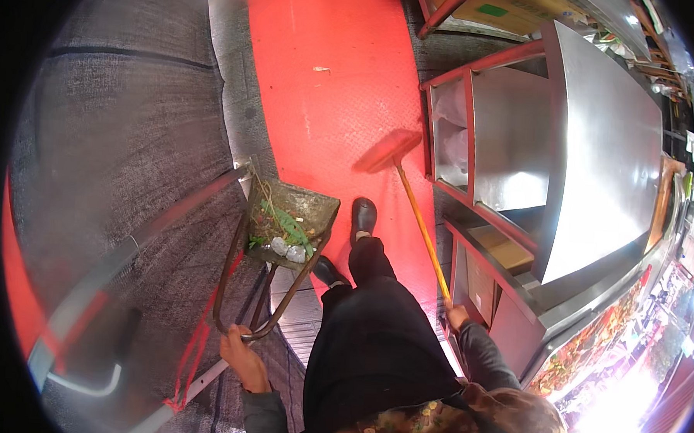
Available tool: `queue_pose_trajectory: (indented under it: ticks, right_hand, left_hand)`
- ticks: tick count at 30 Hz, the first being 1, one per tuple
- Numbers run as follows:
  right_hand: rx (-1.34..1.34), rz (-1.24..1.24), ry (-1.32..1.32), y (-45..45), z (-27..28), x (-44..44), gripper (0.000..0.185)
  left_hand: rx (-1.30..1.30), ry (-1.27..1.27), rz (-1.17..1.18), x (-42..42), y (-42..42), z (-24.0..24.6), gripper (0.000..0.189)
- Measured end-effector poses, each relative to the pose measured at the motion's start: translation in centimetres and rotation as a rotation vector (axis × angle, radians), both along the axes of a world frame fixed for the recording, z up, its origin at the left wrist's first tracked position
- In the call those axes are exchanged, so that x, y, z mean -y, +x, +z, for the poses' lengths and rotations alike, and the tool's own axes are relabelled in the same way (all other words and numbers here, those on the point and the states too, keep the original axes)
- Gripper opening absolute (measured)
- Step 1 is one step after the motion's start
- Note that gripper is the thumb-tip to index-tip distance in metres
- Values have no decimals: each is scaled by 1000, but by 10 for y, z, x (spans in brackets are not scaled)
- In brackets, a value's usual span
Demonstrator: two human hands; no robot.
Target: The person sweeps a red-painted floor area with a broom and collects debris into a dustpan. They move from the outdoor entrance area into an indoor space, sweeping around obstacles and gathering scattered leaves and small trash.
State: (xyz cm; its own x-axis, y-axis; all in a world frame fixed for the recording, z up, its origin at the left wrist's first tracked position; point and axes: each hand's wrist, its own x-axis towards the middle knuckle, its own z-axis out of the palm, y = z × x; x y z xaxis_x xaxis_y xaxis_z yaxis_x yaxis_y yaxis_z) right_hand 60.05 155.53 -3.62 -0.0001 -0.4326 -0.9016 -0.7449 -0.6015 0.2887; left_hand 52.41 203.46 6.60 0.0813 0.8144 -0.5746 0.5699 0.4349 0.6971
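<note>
My left hand (pixel 242 357) grips the bent metal handle of a worn dustpan (pixel 324 207) at the lower left. Green leaves (pixel 291 228), dry stalks and crumpled pale lumps (pixel 287 249) lie in the pan. My right hand (pixel 456 315) is closed around the yellow-orange stick of a broom (pixel 421 217). The broom's head, blurred, is over the red floor covering beyond my feet, to the right of the dustpan.
A red walkway mat (pixel 331 36) runs ahead under my dark shoes. Stainless steel tables (pixel 602 152) with red-lit frames and boxes stand at the right. Dark fabric sheeting (pixel 136 120), a pale pole (pixel 200 384) and red cord (pixel 193 349) are at the left.
</note>
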Motion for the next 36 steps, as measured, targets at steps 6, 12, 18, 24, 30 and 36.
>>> queue_pose_trajectory:
  ticks: [6,12,18,24,30,36]
  right_hand:
    - [228,-32,231,180,-123,-124,55]
    - [321,-120,335,237,-104,-199,39]
    - [-80,-819,518,214,-6,-196,25]
    - [-52,-1536,667,232,35,-243,41]
    - [362,-1622,724,280,-41,-254,42]
    - [672,-1662,814,432,-161,-265,36]
  left_hand:
    - [50,23,27,-11,54,0,21]
    - [36,53,9,-47,105,10,21]
    - [35,27,-33,-83,156,-7,19]
    - [-74,-45,-71,-111,182,-53,19]
    - [-141,-118,-141,-118,162,-96,18]
    - [-133,-34,-82,-106,176,-119,19]
